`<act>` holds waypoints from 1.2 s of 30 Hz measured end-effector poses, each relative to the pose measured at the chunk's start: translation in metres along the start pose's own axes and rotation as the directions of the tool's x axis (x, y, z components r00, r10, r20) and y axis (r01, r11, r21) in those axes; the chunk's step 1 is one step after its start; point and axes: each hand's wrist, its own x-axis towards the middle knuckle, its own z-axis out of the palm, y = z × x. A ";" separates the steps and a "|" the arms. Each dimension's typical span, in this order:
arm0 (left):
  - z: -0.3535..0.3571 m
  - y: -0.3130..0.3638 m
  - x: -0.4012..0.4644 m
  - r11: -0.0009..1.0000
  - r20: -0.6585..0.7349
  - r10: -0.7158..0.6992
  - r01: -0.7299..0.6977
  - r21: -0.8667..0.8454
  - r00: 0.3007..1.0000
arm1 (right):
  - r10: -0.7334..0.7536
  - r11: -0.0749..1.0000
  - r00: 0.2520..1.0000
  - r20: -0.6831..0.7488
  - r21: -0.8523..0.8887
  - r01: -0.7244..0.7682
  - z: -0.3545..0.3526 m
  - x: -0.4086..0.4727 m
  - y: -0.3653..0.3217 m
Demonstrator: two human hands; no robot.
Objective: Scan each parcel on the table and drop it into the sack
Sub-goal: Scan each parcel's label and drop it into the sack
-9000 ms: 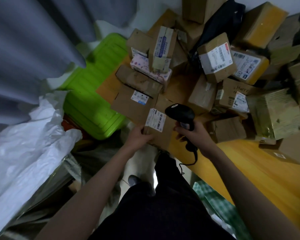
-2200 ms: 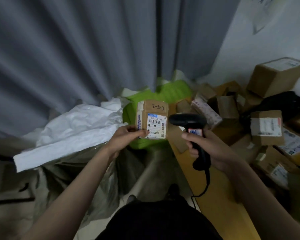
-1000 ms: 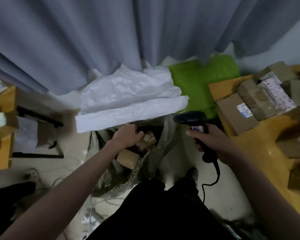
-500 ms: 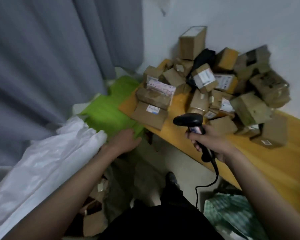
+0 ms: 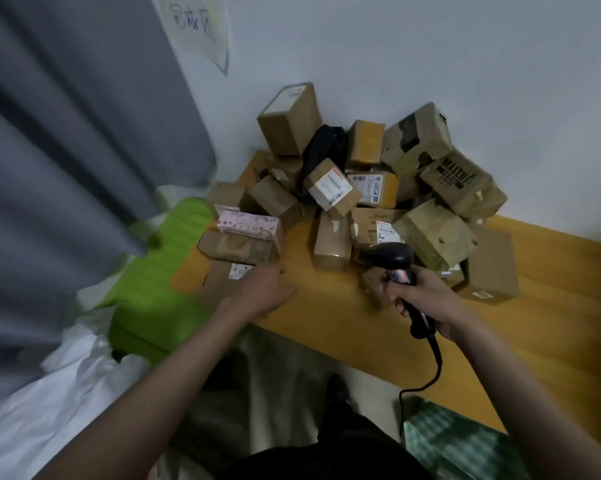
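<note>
Several cardboard parcels lie heaped on the wooden table [image 5: 534, 306] against the wall. My left hand [image 5: 262, 292] is empty and reaches over the table's left end, just in front of a flat brown parcel with a small label [image 5: 223, 271]. Behind that parcel sit another brown box [image 5: 236, 247] and a pink patterned box [image 5: 249, 225]. My right hand [image 5: 427, 296] grips the black barcode scanner [image 5: 389, 258], whose head points at the pile. The white sack [image 5: 49, 403] lies at the lower left, its opening out of sight.
A green plastic box [image 5: 153, 292] stands between the sack and the table's left end. A grey curtain [image 5: 67, 150] hangs on the left. The scanner's cable [image 5: 430, 368] drops off the table's front edge. A green checked bag [image 5: 458, 441] sits on the floor under the table.
My left hand held a parcel, lowered it into the sack, came out empty and has now swung right to the table's left end. My view turned from sack to pile.
</note>
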 end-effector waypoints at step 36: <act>-0.078 0.049 0.291 0.972 0.099 0.121 -0.097 -0.212 0.988 | 0.216 0.918 0.964 -0.158 0.370 -0.145 0.008 0.257 -0.070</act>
